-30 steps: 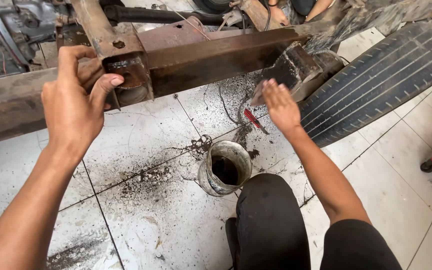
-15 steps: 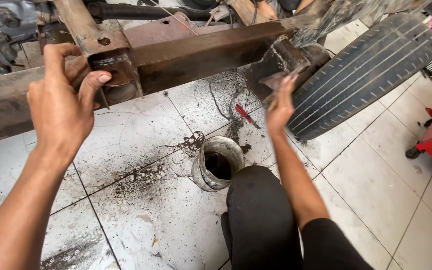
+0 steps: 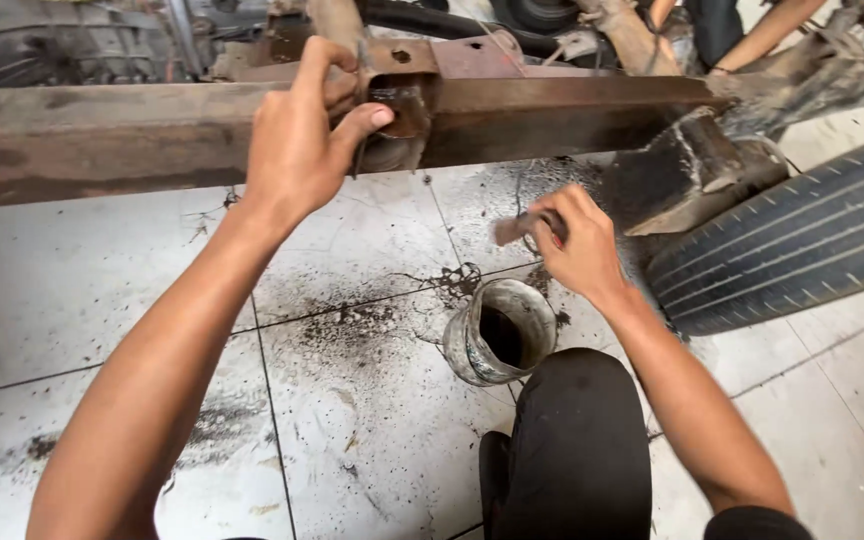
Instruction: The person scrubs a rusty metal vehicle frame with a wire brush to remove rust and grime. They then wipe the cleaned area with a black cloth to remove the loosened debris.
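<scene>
Floor: pale square tiles (image 3: 72, 290) with dark grout lines, spattered with black grease and grit, thickest near the tin.
Beam: rusty steel chassis beam (image 3: 102, 140) runs across the upper view, above the floor.
Bracket: rusted bracket (image 3: 402, 95) fixed on the beam, with a hole in its top.
Left hand: left hand (image 3: 302, 150) grips the bracket, fingers over the top, thumb pressed on its front face.
Right hand: right hand (image 3: 577, 245) is closed in a narrow grip around a small brush-like tool (image 3: 520, 228); its exact kind cannot be told.
Tin: open grimy tin (image 3: 500, 333) with dark contents stands on the floor, just below the right hand, beside the person's black-clad knee (image 3: 577, 450).
Tyre: black treaded tyre (image 3: 792, 250) lies at right, near the right hand.
Background: greasy vehicle parts; another person's arm (image 3: 762, 40) at top right.
</scene>
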